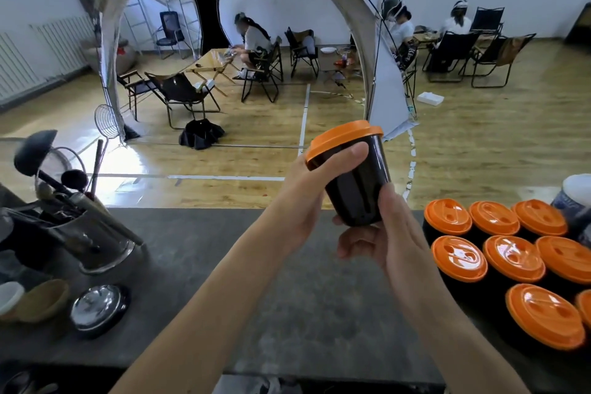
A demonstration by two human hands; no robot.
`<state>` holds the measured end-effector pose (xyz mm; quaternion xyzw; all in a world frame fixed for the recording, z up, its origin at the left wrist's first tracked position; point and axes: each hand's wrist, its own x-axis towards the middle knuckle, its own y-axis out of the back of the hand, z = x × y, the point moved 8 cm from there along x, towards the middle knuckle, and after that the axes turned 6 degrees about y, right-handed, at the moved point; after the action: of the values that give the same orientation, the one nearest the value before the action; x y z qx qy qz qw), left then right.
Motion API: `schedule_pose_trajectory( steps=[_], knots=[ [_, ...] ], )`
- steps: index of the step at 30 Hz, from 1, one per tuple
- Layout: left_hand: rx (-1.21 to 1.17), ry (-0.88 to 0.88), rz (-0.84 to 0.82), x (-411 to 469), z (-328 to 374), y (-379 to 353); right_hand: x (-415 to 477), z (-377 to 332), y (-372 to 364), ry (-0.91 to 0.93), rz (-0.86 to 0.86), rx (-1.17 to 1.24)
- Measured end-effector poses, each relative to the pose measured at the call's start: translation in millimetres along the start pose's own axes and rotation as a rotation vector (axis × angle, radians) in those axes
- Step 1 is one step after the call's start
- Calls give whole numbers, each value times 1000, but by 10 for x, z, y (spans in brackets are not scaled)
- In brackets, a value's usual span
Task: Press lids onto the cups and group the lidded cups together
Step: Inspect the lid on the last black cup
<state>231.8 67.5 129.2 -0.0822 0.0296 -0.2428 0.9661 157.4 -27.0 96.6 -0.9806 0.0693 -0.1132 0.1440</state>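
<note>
A black cup (358, 189) with an orange lid (343, 139) is held up in the air above the far edge of the grey counter (198, 265), tilted a little. My left hand (316, 189) grips it just under the lid, thumb across the front. My right hand (383, 233) holds the cup's lower part and base from the right. At the right of the counter stand several black cups with orange lids (511, 259), packed close in rows.
A glass jar of kitchen utensils (92, 233) stands at the counter's left. A brown bowl (44, 299) and a shiny round metal lid (99, 307) lie near it. A white and blue container (575, 201) stands behind the lidded cups. People sit at tables and folding chairs beyond the counter.
</note>
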Motion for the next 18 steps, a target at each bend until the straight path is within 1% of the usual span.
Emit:
schedule_pose_trajectory(
  steps=[1, 3, 4, 5, 7, 9, 11, 13, 15, 16, 17, 18],
  knots=[
    [-13, -1, -36, 3, 24, -49, 2, -20, 12, -25, -16, 43],
    [-67, 26, -108, 5, 50, -144, -16, -33, -30, -140, -89, 209],
    [-93, 42, -129, 12, 51, -184, -38, -50, -58, -195, -127, 281],
    [-101, 44, -130, 26, 52, -210, -48, -60, -52, -219, -147, 301],
    [-62, 17, -62, 50, 74, -226, -27, -86, 3, -179, -122, 226],
    [12, -21, 12, 71, 109, -231, 0, -136, 64, -86, -58, 105],
    [49, -36, 29, 83, 131, -256, -11, -183, 99, -32, -6, 39],
    [31, -27, -20, 97, 139, -300, -11, -170, 101, -68, -11, 102],
    [-22, -16, -85, 96, 148, -344, -27, -145, 43, -160, -57, 200],
    [-33, -15, -90, 95, 148, -343, -32, -151, 22, -187, -73, 213],
    [-23, -18, -70, 102, 144, -325, -26, -167, 29, -178, -70, 185],
    [3, -25, -36, 101, 145, -302, -15, -200, 58, -128, -47, 117]
  ],
)
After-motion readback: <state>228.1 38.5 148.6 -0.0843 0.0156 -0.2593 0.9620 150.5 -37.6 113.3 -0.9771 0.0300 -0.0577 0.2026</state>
